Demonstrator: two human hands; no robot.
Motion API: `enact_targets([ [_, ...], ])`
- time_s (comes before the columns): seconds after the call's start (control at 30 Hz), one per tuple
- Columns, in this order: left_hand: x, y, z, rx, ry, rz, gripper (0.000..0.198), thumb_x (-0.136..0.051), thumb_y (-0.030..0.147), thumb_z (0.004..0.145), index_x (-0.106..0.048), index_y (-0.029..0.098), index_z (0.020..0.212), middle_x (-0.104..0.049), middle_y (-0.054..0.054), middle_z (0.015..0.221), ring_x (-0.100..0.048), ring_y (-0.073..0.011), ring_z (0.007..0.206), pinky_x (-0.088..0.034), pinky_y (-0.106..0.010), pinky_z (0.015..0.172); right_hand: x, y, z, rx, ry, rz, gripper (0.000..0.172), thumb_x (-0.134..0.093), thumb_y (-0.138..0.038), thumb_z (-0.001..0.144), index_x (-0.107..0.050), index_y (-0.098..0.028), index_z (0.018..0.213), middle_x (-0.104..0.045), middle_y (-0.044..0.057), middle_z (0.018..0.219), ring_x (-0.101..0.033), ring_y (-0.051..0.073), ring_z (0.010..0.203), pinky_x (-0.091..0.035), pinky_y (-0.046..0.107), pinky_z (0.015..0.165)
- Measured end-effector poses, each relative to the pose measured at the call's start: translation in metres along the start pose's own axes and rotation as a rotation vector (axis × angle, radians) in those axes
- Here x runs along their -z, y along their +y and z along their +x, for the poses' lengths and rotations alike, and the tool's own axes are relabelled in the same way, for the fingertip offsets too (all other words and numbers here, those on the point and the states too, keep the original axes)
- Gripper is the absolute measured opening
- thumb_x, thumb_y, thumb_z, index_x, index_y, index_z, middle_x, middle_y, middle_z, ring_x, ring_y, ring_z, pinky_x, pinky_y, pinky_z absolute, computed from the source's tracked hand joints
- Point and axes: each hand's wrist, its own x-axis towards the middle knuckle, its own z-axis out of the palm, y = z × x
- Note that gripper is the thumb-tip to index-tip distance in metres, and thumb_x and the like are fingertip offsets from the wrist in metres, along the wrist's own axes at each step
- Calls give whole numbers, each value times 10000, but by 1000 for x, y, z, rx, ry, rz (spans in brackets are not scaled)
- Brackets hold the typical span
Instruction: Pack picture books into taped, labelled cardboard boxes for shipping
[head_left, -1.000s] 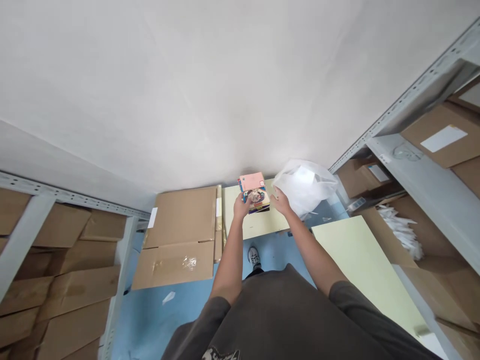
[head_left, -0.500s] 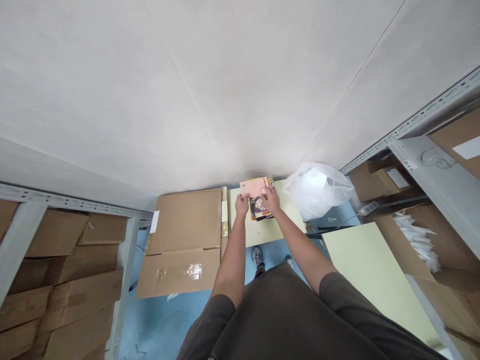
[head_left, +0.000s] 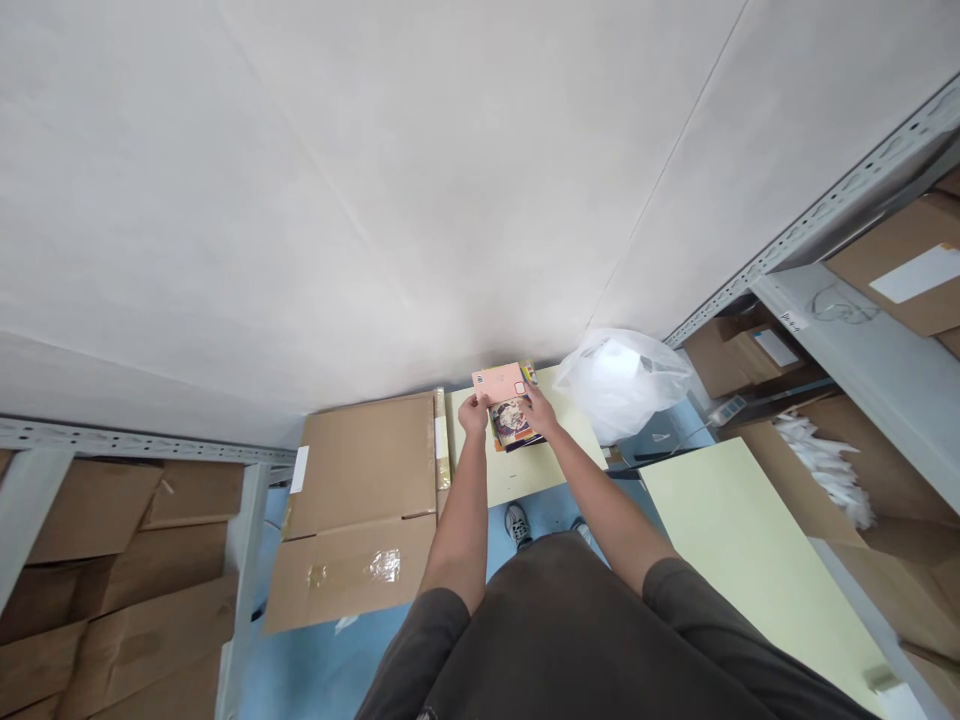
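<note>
Pink and thin, a card point(head_left: 498, 382) lies level over the back part of a stack of printed booklets point(head_left: 511, 421), towards the far edge of the pale yellow worktop point(head_left: 517, 485) and about midway along it. The left hand point(head_left: 473, 413) has its thumb and fingers clamped on the card's near left corner. The right hand point(head_left: 539, 410) is at the card's near right corner, beside the stack's right side; its fingers are too small in view for me to tell whether they grip or only touch. A translucent white plastic bag point(head_left: 622, 385) bulges at the worktop's far right corner, and flattened brown cardboard point(head_left: 367, 460) lies along its left edge. Past the near right corner is a second pale board point(head_left: 742, 540); a grey-white wall point(head_left: 450, 180) rises behind the far edge
</note>
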Motion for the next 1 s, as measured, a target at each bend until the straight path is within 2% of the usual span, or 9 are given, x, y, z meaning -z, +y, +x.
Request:
enact_targets([
  [0.13, 5, 9, 1, 100, -1, 77, 220, -688, 358, 808, -758, 184, 922, -814, -114, 925, -760, -273, 923, -573, -354, 801, 4, -2, -3, 4, -6, 6, 610, -634, -345, 964, -622, -213, 1560, -508, 115, 1702, -361, 328, 1645, -347, 517, 1332],
  [0.3, 30, 10, -18, 116, -114, -119, 316, -810, 390, 754, -761, 159, 964, -816, -105, 946, -752, -230, 876, -602, -346, 801, 21, -7, -13, 2, 65, 254, 607, -689, -476, 931, -664, -234, 1487, -673, 112, 1534, -587, 320, 1478, -462, 496, 1253],
  [0.4, 22, 16, -38, 80, -216, -188, 430, -881, 473, 723, -770, 155, 991, -817, -99, 932, -757, -231, 859, -616, -349, 802, 37, -1, -24, -111, 56, 542, 655, -709, -561, 888, -673, -221, 1447, -775, 111, 1356, -739, 316, 1254, -606, 479, 1076],
  [0.53, -4, 29, -59, -1, -298, -7, 429, -878, 500, 759, -801, 174, 1027, -819, -92, 945, -766, -253, 901, -609, -347, 829, 75, 37, -61, -275, 112, 840, 632, -821, -548, 764, -731, -199, 1284, -830, 91, 1055, -818, 290, 888, -679, 484, 898],
  [0.67, -11, 28, -65, -62, -142, 182, 365, -767, 418, 862, -794, 185, 1141, -807, -84, 988, -757, -240, 898, -586, -330, 845, 117, 97, -114, -430, 313, 875, 527, -876, -459, 695, -748, -214, 1143, -796, 37, 888, -796, 248, 764, -699, 487, 851],
  [0.77, -6, 17, -67, -51, -34, 214, 333, -688, 353, 902, -774, 186, 1177, -799, -86, 1014, -743, -230, 868, -580, -324, 819, 133, 133, -140, -535, 390, 804, 426, -865, -406, 698, -750, -223, 1065, -753, 4, 792, -771, 222, 702, -707, 448, 787],
  [0.83, -3, 8, -71, -39, 13, 222, 305, -664, 332, 913, -768, 196, 1164, -798, -82, 1013, -740, -230, 865, -580, -326, 820, 135, 148, -143, -566, 352, 740, 400, -841, -408, 731, -756, -221, 1074, -748, 5, 781, -771, 220, 706, -704, 432, 764],
  [0.9, -2, 2, -75, -26, 32, 214, 290, -652, 335, 925, -763, 200, 1157, -798, -82, 1009, -744, -232, 876, -584, -329, 828, 131, 154, -134, -556, 266, 645, 480, -806, -449, 776, -753, -208, 1188, -788, 34, 871, -794, 239, 796, -698, 449, 804],
  [1.0, -1, -4, -84, -2, 19, 209, 315, -648, 348, 936, -755, 196, 1191, -798, -95, 1036, -755, -241, 903, -589, -331, 827, 124, 154, -112, -524, 212, 426, 748, -761, -518, 826, -634, -171, 1475, -808, 143, 1228, -788, 309, 1102, -641, 518, 992],
])
